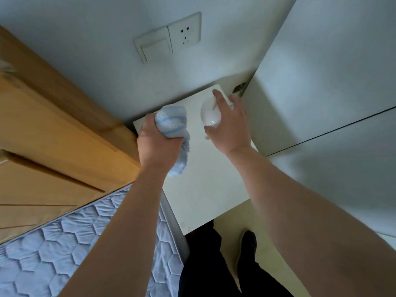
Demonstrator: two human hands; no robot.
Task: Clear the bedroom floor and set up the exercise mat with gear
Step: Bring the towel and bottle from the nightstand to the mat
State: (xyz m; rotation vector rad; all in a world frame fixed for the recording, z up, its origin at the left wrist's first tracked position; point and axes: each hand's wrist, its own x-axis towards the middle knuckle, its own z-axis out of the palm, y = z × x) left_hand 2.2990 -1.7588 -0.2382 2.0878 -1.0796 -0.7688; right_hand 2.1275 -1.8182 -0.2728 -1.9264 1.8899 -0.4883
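Note:
A white nightstand (205,189) stands in the corner between the bed and a white wardrobe. Over its top, my left hand (158,142) is shut on a bunched light-blue cloth (171,121), whose tail hangs down past my wrist. My right hand (229,125) grips a white rounded bottle (209,114) near the back of the nightstand top, fingers wrapped over its upper part. Whether the bottle rests on the surface or is lifted I cannot tell. No exercise mat is in view.
A wooden headboard (53,129) and a blue quilted mattress (64,243) lie to the left. White wardrobe doors (332,103) close off the right. A switch and socket (169,37) sit on the wall above. My dark trousers and shoe (248,243) stand on pale floor.

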